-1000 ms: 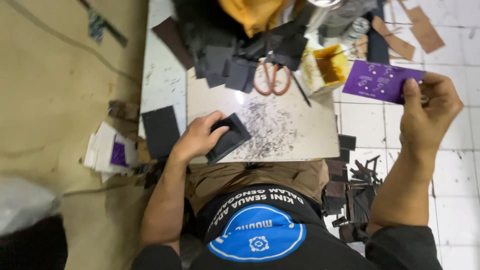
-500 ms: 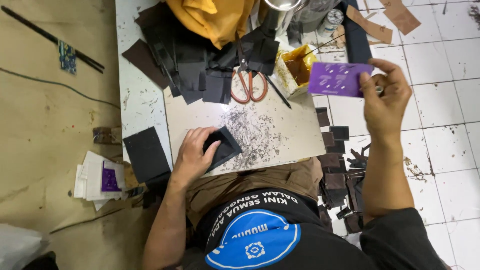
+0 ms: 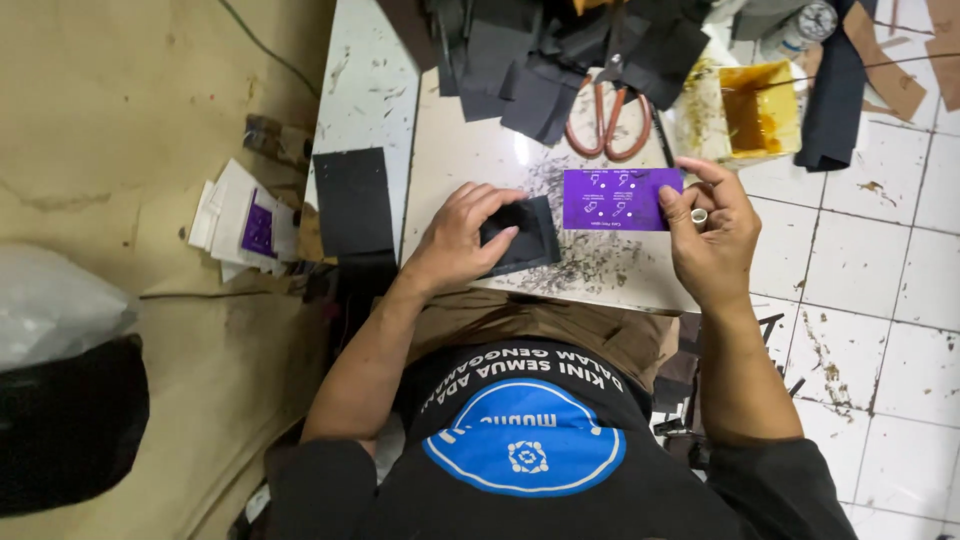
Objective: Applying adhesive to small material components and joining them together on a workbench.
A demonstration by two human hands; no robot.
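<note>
My left hand (image 3: 462, 236) rests on a small black leather piece (image 3: 524, 236) that lies on the white work board (image 3: 480, 150), fingers curled over its left part. My right hand (image 3: 708, 232) holds a purple printed card (image 3: 620, 199) by its right edge, just above the board and right beside the black piece. A ring sits on one finger of that hand.
Orange-handled scissors (image 3: 608, 112) lie at the back of the board beside a heap of black leather offcuts (image 3: 545, 55). A yellow glue tub (image 3: 752, 108) stands at the back right. A black sheet (image 3: 352, 202) lies left of the board; papers (image 3: 238, 222) sit on the floor.
My right hand has brought the purple card down and left, from over the tiled floor to just beside the black piece. My left hand stays on the black piece.
</note>
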